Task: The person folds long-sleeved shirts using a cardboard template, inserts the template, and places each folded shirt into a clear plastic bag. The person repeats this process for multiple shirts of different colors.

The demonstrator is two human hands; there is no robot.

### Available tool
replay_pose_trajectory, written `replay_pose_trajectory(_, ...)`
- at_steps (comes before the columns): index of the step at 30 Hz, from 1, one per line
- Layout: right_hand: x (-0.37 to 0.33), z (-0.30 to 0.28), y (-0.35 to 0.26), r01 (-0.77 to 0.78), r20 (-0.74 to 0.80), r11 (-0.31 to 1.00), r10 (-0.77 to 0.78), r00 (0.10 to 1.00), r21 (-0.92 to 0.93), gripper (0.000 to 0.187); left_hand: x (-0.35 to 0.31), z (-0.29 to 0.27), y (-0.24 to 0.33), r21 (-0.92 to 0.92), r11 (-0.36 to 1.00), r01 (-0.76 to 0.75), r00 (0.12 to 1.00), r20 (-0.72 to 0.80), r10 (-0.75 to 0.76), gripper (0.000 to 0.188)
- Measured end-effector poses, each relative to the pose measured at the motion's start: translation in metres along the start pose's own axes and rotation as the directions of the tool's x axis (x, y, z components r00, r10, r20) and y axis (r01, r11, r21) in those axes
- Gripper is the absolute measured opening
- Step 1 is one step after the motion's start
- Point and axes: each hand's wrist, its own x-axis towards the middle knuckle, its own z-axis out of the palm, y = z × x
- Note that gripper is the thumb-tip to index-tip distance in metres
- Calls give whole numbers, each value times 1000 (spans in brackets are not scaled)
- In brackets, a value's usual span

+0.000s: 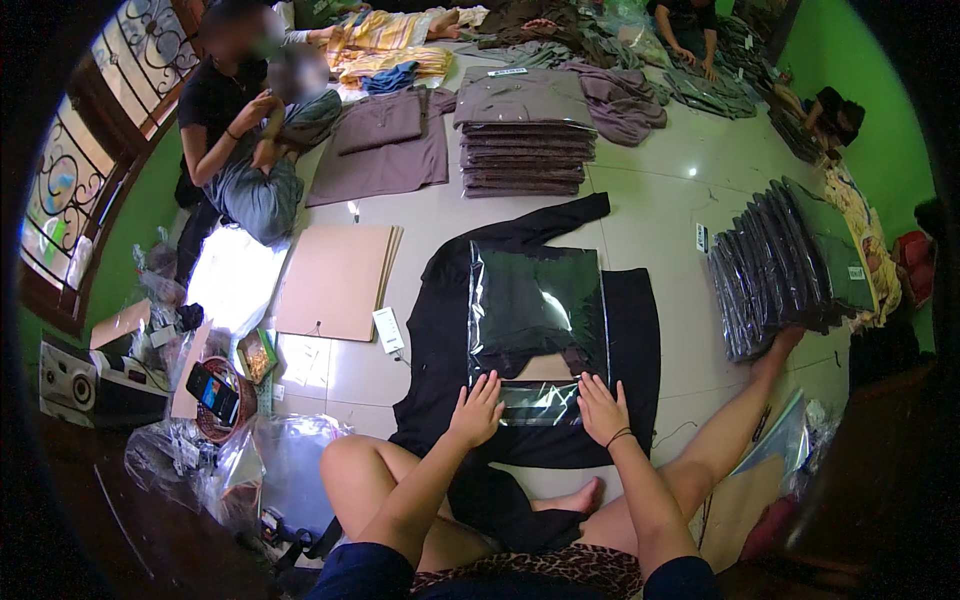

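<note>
A stack of folded brown shirts sits on the tiled floor, with a row of bagged dark shirts at right. Cardboard sheets lie left, near a basket holding a phone.

Dim fisheye view, glare on the plastic bag, dark rim.

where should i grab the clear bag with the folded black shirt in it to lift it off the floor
Probably by its two long side edges, near the middle, coming from left and right. The clear bag lies flat on a spread black garment, and both hands, left hand and right hand, press its near end, which looks loose and unfilled.
</note>
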Motion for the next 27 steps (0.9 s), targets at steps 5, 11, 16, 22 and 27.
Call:
replay_pose_trajectory(5,5,3,-36,-102,-124,989,115,986,107,21,-14,-12,-5,-289,916,278,861,-349,-371,25)
replay_pose_trajectory(11,35,22,-130,58,7,936,-64,998,348,18,-19,-11,-24,-507,698,505,817,19,-577,21)
replay_pose_trajectory(16,49,32,-172,7,48,870,-35,998,493,11,-23,0,-36,-659,549,514,797,129,-590,22)
replay_pose_trajectory(22,53,46,-176,229,-91,862,-211,973,451,11,-19,15,-54,-753,415,511,797,235,-556,27)
replay_pose_trajectory(27,57,49,-180,243,3,898,-262,965,367,10,-19,8,-47,-610,540,580,773,202,-601,26)
